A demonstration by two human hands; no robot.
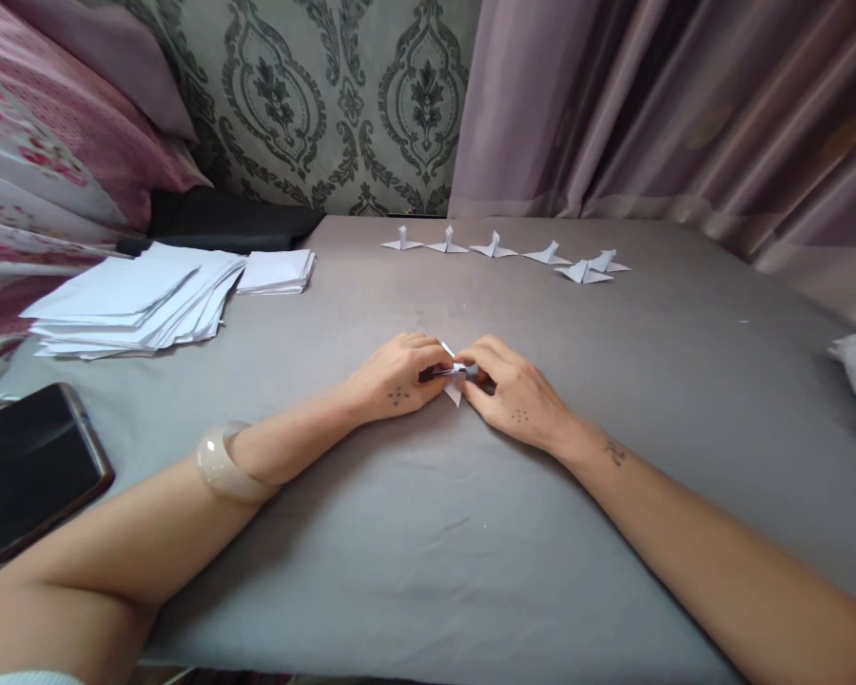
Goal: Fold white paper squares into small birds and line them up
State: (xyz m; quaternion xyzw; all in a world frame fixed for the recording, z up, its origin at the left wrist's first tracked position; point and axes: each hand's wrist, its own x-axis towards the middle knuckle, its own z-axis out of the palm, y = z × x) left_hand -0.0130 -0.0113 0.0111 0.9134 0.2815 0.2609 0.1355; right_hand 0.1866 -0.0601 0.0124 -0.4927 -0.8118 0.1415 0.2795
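Both hands meet near the middle of the grey-covered table (pixel 471 571), on one small piece of folded white paper (pixel 454 391). Thumb and fingers of my left hand (pixel 405 373) pinch its left side. From the right, my right hand (pixel 512 388) grips it between thumb and fingertips. A pointed white flap sticks out below the fingers and a thin tip shows above; the rest is hidden by the fingers. Beyond the hands, several folded white paper birds (pixel 495 245) stand in a row toward the back of the table.
At the left lie a large stack of white paper sheets (pixel 135 295) and a smaller stack of paper squares (pixel 275 271). A dark phone (pixel 35 471) rests at the left edge, beside my forearm. A black flat item (pixel 228 221) lies behind the stacks. Curtains (pixel 656 114) hang at the right.
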